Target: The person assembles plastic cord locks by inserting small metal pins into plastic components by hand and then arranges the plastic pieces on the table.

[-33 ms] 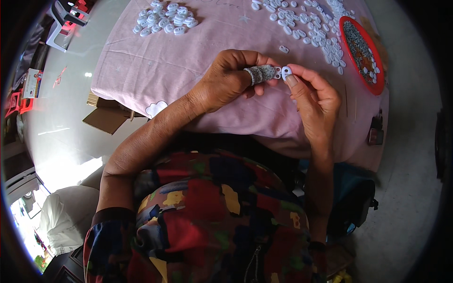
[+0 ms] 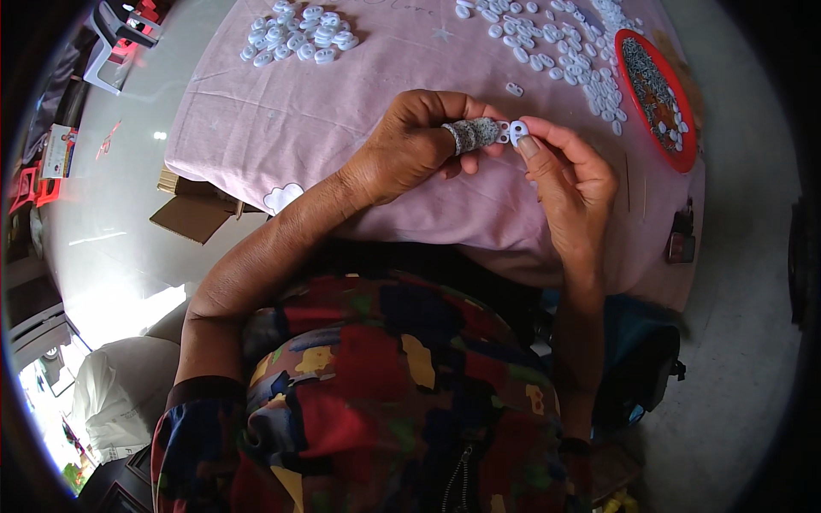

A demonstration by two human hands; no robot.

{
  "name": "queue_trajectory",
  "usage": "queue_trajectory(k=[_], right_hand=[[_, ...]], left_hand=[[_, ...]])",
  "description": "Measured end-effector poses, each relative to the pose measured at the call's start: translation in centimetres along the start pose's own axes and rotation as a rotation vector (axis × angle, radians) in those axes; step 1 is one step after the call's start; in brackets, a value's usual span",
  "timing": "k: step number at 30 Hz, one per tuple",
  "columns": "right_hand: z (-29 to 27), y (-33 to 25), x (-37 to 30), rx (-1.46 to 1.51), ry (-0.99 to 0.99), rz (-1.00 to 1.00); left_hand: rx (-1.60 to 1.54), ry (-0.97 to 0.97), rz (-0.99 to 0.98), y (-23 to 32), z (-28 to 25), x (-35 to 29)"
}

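Note:
My left hand [image 2: 410, 145], with a grey knitted cover [image 2: 473, 135] on its thumb, pinches a small white piece with holes [image 2: 503, 132]. Between the thumb and forefinger of my right hand [image 2: 575, 184] is a white oval cord-lock piece [image 2: 518, 132] with two holes. The two pieces meet or nearly meet edge to edge; whether they are joined I cannot tell. Just beyond my fingertips a single white oval piece [image 2: 514, 89] lies on the pink cloth [image 2: 385, 77].
A heap of white oval pieces [image 2: 295, 36] sits far left, and many loose ones [image 2: 556, 51] spread far right. Beside them is a red tray [image 2: 686, 162] of small grey metal parts, probably springs. A small dark object [image 2: 682, 248] lies near the right edge. Below left stands a cardboard box [image 2: 195, 217].

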State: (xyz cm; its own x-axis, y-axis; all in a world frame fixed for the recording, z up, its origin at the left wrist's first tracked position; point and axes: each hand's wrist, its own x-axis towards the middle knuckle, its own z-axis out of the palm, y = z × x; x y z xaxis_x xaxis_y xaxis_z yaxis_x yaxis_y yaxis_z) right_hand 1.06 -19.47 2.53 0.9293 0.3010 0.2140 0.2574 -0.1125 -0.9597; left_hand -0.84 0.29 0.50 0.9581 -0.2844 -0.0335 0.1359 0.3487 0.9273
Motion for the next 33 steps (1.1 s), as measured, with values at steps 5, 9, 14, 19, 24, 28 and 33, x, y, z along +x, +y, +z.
queue_trajectory(k=[5, 9, 14, 19, 24, 28, 33], right_hand=[[0.2, 0.2, -0.1, 0.024, 0.01, 0.011], [0.4, 0.2, -0.1, 0.058, 0.02, 0.019], [0.6, 0.0, -0.1, 0.052, 0.033, 0.032], [1.1, 0.0, -0.2, 0.039, 0.068, 0.011], [1.3, -0.4, -0.3, 0.066, 0.073, -0.004], [1.4, -0.5, -0.1, 0.028, 0.061, -0.064], [1.2, -1.0, 0.0, 0.07, 0.06, -0.014]], left_hand=[[-0.027, -0.002, -0.023, -0.3, -0.2, 0.2], [-0.026, -0.009, 0.008, -0.2, 0.0, 0.1], [-0.021, 0.001, 0.032, -0.3, 0.0, 0.0], [-0.011, 0.042, 0.027, -0.4, 0.3, -0.1], [-0.051, 0.079, -0.004, -0.2, 1.0, -0.4], [-0.092, 0.09, -0.032, -0.1, 1.0, -0.5], [-0.069, 0.057, -0.037, 0.8, 0.6, -0.3]])
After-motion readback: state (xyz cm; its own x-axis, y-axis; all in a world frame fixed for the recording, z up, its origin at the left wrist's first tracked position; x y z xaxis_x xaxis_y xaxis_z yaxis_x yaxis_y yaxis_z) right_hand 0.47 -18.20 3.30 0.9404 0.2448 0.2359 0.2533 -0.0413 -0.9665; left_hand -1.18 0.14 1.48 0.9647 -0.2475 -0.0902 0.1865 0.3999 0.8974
